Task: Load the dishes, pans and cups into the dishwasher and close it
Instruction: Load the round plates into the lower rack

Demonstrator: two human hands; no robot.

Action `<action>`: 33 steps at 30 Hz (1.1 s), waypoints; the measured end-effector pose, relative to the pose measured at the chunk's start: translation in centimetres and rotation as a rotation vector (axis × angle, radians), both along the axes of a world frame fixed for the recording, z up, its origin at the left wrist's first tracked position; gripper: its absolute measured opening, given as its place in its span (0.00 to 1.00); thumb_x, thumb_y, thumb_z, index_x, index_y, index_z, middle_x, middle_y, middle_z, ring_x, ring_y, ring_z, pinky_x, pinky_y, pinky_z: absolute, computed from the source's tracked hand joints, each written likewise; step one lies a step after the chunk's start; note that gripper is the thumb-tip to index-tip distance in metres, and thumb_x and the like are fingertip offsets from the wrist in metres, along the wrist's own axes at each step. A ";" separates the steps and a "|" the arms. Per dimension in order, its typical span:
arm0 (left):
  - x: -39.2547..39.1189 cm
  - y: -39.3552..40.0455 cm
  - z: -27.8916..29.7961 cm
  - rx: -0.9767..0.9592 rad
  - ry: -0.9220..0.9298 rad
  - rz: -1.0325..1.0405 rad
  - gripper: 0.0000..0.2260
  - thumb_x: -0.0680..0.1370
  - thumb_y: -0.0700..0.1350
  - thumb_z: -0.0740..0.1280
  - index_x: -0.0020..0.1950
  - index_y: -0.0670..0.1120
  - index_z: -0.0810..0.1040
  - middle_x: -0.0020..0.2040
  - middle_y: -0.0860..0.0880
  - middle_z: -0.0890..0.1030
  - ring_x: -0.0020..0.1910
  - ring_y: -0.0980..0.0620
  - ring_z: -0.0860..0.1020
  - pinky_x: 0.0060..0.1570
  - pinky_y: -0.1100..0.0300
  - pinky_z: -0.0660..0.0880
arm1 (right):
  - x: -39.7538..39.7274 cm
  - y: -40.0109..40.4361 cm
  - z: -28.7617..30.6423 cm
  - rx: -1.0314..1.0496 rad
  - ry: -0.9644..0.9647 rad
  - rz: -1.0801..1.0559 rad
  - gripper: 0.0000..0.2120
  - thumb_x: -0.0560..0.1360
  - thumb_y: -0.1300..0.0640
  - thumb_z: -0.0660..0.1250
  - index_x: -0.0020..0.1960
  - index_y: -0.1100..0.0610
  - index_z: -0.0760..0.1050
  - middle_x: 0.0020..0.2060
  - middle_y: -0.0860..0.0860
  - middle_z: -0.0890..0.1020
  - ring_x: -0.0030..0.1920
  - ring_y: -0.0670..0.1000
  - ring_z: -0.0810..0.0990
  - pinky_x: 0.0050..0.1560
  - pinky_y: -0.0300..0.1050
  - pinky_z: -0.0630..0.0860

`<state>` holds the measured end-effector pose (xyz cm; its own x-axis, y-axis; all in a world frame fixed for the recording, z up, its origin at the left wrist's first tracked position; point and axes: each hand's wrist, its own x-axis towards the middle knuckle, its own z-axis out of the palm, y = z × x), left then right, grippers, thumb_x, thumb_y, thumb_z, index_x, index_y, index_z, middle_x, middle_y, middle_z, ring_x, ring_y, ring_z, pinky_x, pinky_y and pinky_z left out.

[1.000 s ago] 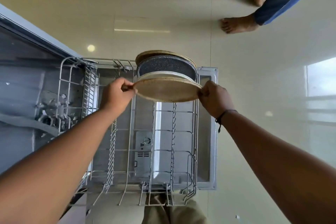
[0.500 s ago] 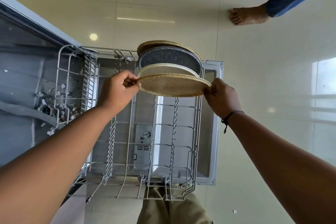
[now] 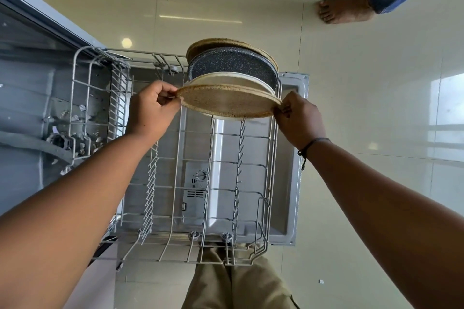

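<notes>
A tan speckled plate [image 3: 227, 103] hangs over the far end of the pulled-out dishwasher rack [image 3: 272, 158]. My left hand [image 3: 150, 108] pinches its left rim and my right hand [image 3: 297, 118] pinches its right rim. Behind it stand a cream plate [image 3: 226, 77], a dark speckled plate [image 3: 233, 65] and another tan plate [image 3: 213, 44], all upright in the rack's far tines. The near part of the rack holds nothing.
The open dishwasher door [image 3: 292, 158] lies under the rack, the tub [image 3: 30, 113] is at the left. Another person's bare foot [image 3: 344, 11] stands on the tiled floor at the far right. My trouser legs [image 3: 236, 281] are at the rack's near edge.
The tan plate has shifted slightly right and lower toward the rack, with both hands still on its rims. The other person's foot moved a little.
</notes>
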<state>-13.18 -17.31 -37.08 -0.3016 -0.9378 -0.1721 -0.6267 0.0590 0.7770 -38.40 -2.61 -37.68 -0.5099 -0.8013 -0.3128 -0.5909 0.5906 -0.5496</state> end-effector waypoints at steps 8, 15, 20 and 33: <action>1.0 0.6 -2.9 0.133 -0.239 -0.059 0.07 0.72 0.43 0.74 0.48 0.44 0.80 0.43 0.47 0.81 0.40 0.52 0.77 0.40 0.63 0.72 | 1.0 -0.3 -2.2 0.250 0.024 0.068 0.08 0.78 0.53 0.62 0.52 0.56 0.76 0.46 0.56 0.81 0.44 0.58 0.76 0.39 0.43 0.67; 2.4 1.2 -3.4 0.367 -0.363 -0.093 0.16 0.76 0.50 0.69 0.61 0.48 0.76 0.60 0.46 0.79 0.58 0.47 0.77 0.60 0.52 0.74 | 1.2 0.4 -1.8 0.229 -0.150 -0.061 0.18 0.77 0.55 0.63 0.67 0.49 0.71 0.56 0.52 0.82 0.54 0.54 0.80 0.49 0.40 0.72; 5.3 4.3 -1.5 0.465 -0.512 -0.222 0.19 0.76 0.53 0.68 0.66 0.49 0.73 0.65 0.42 0.76 0.61 0.44 0.76 0.58 0.53 0.74 | 1.3 2.2 0.7 0.202 -0.151 -0.009 0.22 0.77 0.56 0.64 0.70 0.51 0.66 0.61 0.53 0.79 0.60 0.55 0.78 0.59 0.47 0.74; 12.7 21.6 16.9 0.424 -0.474 -0.066 0.19 0.78 0.54 0.64 0.67 0.51 0.71 0.65 0.50 0.76 0.56 0.53 0.77 0.56 0.59 0.74 | 10.7 7.2 14.2 0.466 0.187 0.719 0.29 0.75 0.45 0.63 0.72 0.52 0.57 0.66 0.55 0.71 0.66 0.57 0.70 0.63 0.54 0.71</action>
